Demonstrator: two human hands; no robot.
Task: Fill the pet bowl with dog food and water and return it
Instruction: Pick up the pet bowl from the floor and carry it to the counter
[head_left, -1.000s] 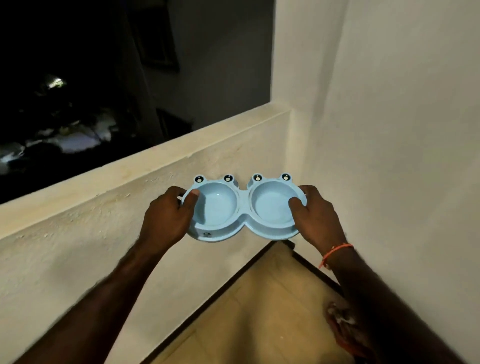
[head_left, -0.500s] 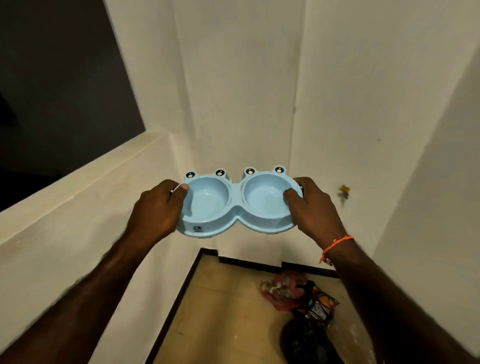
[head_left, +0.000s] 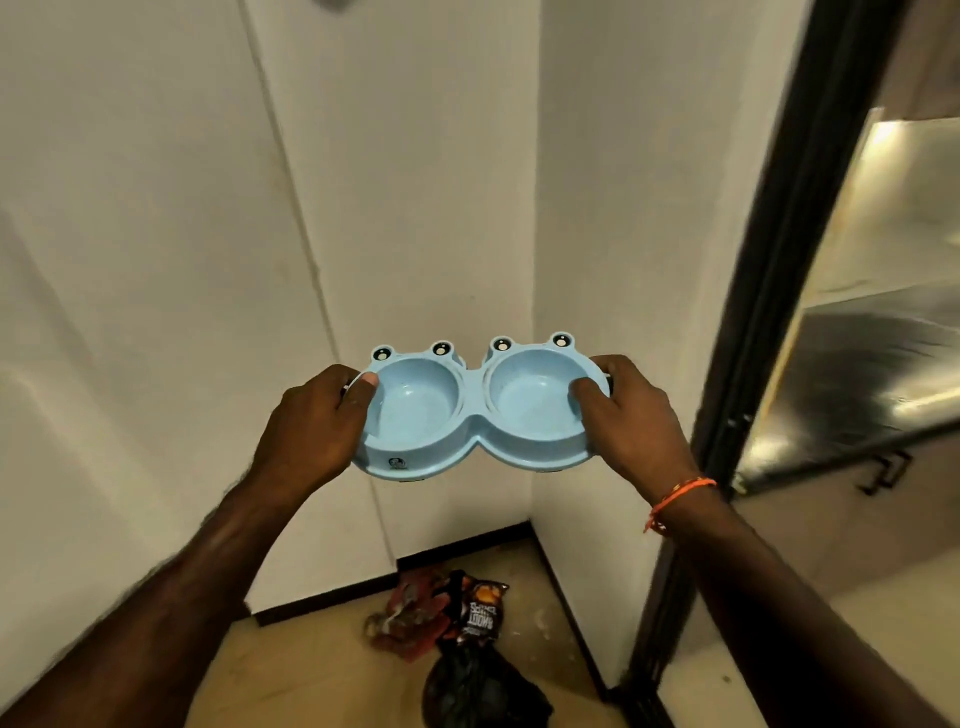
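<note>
— Where's the pet bowl (head_left: 480, 410)?

— Up in the air in front of me, level, both cups empty, facing a white wall corner.

— How are your hands?

— My left hand (head_left: 311, 426) grips the left end, thumb over the rim; my right hand (head_left: 631, 421) grips the right end likewise.

— Anything below?

— Crumpled snack wrappers (head_left: 441, 613) and a black bag (head_left: 478, 686) on the floor.

ahead: white wall (head_left: 415, 208) corner blocks | right: dark door frame (head_left: 769, 291), opening beyond | floor: bags (head_left: 457, 639)
</note>
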